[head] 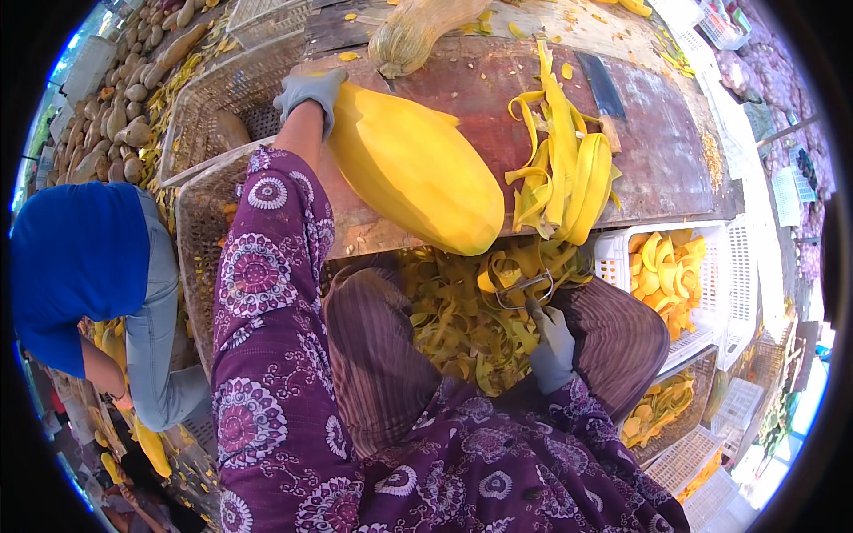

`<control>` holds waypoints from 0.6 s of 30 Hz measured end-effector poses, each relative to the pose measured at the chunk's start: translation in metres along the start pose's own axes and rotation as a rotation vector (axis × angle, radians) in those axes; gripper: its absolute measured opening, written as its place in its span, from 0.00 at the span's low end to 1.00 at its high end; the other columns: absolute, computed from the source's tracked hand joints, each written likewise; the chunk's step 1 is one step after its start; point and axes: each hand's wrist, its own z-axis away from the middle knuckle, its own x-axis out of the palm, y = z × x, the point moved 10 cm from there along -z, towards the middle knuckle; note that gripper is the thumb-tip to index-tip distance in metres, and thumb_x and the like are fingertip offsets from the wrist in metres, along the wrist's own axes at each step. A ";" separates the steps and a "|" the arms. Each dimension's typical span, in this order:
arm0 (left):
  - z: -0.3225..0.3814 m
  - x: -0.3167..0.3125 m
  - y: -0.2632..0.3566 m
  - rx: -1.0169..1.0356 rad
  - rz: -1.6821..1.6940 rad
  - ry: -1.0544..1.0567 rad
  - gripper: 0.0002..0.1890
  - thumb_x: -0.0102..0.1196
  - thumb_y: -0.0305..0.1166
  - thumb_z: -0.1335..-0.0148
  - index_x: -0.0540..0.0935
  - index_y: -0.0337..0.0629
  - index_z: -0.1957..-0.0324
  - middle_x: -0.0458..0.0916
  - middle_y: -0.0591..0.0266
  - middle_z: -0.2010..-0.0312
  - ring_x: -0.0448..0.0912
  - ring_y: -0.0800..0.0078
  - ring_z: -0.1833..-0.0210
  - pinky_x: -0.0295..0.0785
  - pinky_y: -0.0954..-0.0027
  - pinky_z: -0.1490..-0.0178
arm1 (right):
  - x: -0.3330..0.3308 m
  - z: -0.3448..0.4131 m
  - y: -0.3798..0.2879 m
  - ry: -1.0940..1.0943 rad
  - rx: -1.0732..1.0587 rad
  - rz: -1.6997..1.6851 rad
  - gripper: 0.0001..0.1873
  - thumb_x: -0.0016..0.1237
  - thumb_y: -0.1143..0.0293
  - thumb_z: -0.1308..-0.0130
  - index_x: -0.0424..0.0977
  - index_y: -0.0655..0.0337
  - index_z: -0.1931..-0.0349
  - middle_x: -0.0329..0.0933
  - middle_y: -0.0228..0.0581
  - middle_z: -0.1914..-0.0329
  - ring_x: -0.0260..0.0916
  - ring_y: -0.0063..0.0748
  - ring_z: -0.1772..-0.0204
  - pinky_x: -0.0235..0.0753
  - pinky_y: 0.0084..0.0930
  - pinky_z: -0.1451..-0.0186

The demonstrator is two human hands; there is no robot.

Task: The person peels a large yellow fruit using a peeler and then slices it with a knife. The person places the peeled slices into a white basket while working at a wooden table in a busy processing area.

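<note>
A large peeled yellow squash [416, 170] lies at a slant over the near edge of a worn reddish board [466, 93]. My left hand [312, 93], in a grey glove, grips its far left end. My right hand [552, 343], gloved too, is low between my knees and holds a metal peeler [526, 291] by its handle. Curled yellow peel hangs about the peeler's blade. Below the board's edge is a heap of peelings [460, 326]. Long strips of peel [563, 153] lie on the board right of the squash.
A cleaver [601, 86] with a wooden handle lies at the board's right. An unpeeled squash [410, 40] rests at the far side. A white crate [713, 266] of orange pieces stands right; plastic crates [180, 126] stand left. A person in blue [80, 253] bends at far left.
</note>
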 end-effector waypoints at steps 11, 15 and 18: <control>-0.005 0.004 0.011 0.006 -0.053 0.027 0.59 0.67 0.60 0.56 0.54 0.42 0.27 0.55 0.36 0.31 0.67 0.43 0.34 0.65 0.51 0.33 | -0.008 -0.069 -0.149 -0.026 -0.387 0.142 0.25 0.54 0.68 0.40 0.72 0.41 0.41 0.75 0.39 0.53 0.79 0.42 0.59 0.79 0.34 0.63; -0.002 0.005 0.017 0.012 -0.078 0.036 0.59 0.66 0.60 0.55 0.53 0.40 0.27 0.54 0.36 0.31 0.67 0.41 0.34 0.66 0.50 0.34 | -0.012 -0.065 -0.129 0.011 -0.408 0.175 0.24 0.53 0.67 0.39 0.72 0.39 0.41 0.75 0.38 0.53 0.78 0.41 0.60 0.78 0.35 0.64; -0.003 0.005 0.020 0.006 -0.095 0.067 0.59 0.66 0.61 0.54 0.53 0.39 0.27 0.55 0.36 0.31 0.66 0.39 0.34 0.65 0.50 0.33 | -0.013 -0.049 -0.067 0.018 -0.170 0.157 0.27 0.57 0.71 0.42 0.73 0.41 0.41 0.75 0.40 0.51 0.78 0.43 0.56 0.80 0.35 0.59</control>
